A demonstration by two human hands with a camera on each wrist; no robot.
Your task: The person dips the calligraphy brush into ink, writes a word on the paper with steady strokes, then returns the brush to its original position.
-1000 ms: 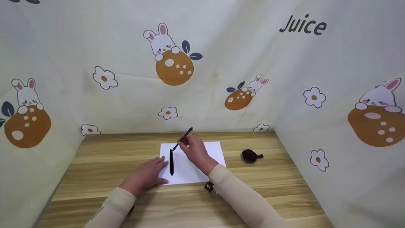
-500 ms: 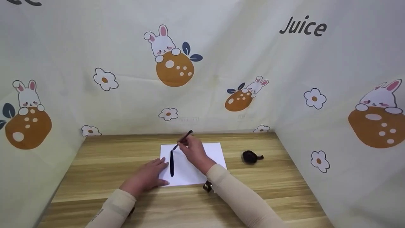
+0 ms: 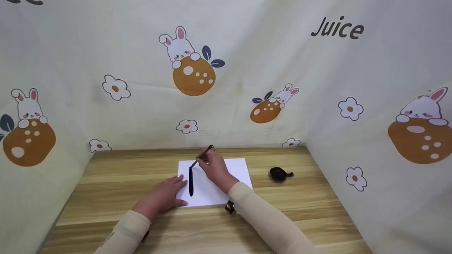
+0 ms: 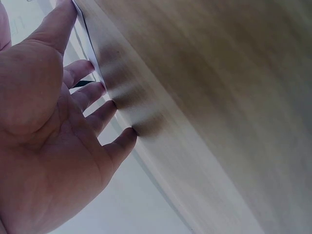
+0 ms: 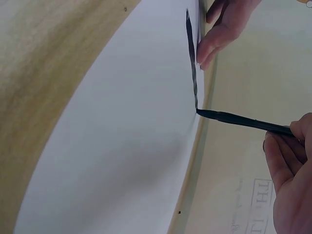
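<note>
a pale cloth forms the walls on three sides, printed with white rabbits on orange fruit, outlined flowers and the word "juice". below it is a wooden table with yellow-brown streaked grain, and two beige sleeves reach in over it from the near side. on the table lies a sheet of paper, plain white, flat and rectangular, well inside the table's edges. the left hand rests at the paper's left edge with its fingers spread and its thumb on the near left corner. the right hand is over the upper part of the sheet, its thumb and fingers pinching a brush. the brush is slender and dark, with a small loop at its top end; it leans, top end up and to the right, and its fine tip meets the far end of a black stroke. that stroke runs down the paper's left part, solid, widest along its middle and lower part, narrowing at both ends. right of the paper, apart from it, sits a small round black dish with a short stub handle pointing right.
</note>
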